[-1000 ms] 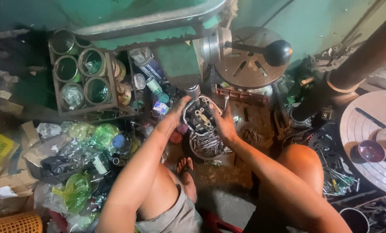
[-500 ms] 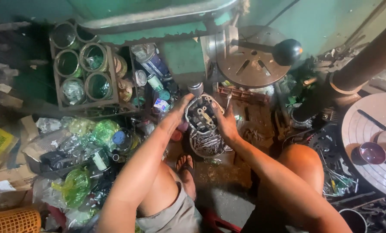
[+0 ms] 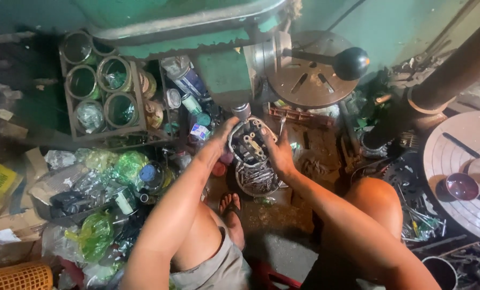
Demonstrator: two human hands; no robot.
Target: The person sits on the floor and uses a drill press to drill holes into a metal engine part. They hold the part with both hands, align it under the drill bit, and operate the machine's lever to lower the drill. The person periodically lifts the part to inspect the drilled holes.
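Observation:
I hold a grey metal engine part (image 3: pixel 250 144), round with holes and a ribbed rim, in both hands in front of me. My left hand (image 3: pixel 222 140) grips its left edge. On the part's right edge my right hand (image 3: pixel 279 154) is closed. The part hangs just above a round tin (image 3: pixel 257 180) full of bolts and small tools on the floor. My bare foot (image 3: pixel 230 208) rests on the floor below the tin.
A green machine body (image 3: pixel 197 32) with a slotted round plate (image 3: pixel 309 80) and a black-knobbed lever (image 3: pixel 350 62) stands behind. A crate of tins (image 3: pixel 103 91) sits at the left, above bags and bottles (image 3: pixel 105 182). At the right edge lies a round metal disc (image 3: pixel 465 182).
Both hands keep hold of the engine part above the tin. The view has shifted slightly; the hands stay in nearly the same place.

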